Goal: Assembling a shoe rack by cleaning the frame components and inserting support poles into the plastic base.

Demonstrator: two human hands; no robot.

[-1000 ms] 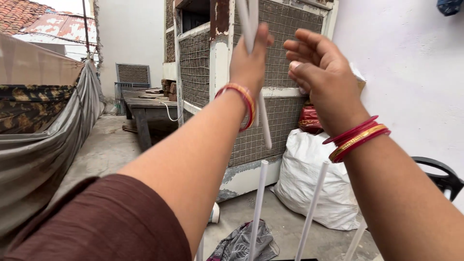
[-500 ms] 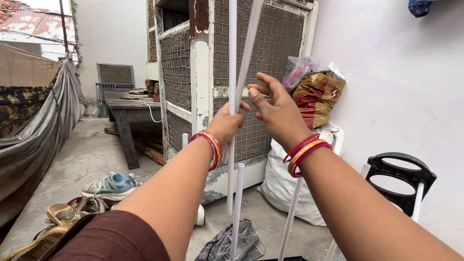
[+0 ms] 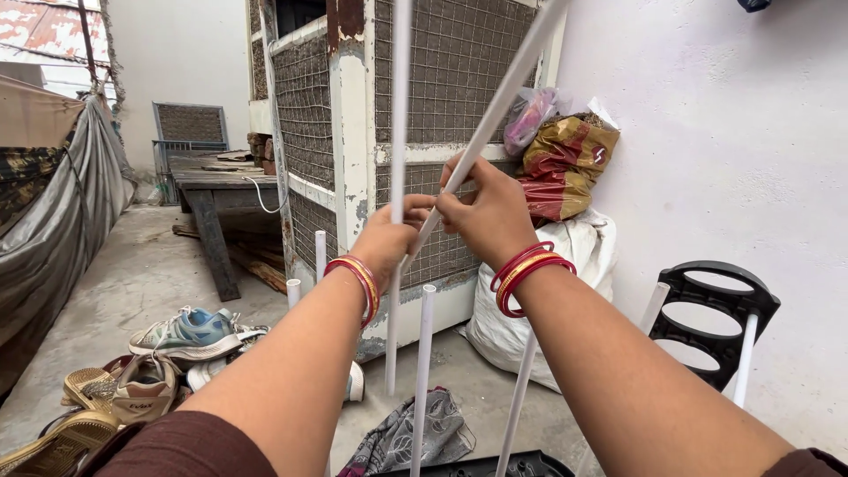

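The left hand [image 3: 389, 237] is closed around a long white plastic tube [image 3: 399, 132], keeping it upright. The right hand [image 3: 488, 212] pinches a second, slanted white tube [image 3: 503, 88], so the 2 tubes cross before the old mesh-sided metal cooler [image 3: 344, 132].

soft, even overcast daylight, bright, no glare. faint diffuse shadows only. white wall [image 3: 707, 132] slightly washed out. frame sharp overall, mild wide-angle stretch at edges, forearms near the lens slightly soft.
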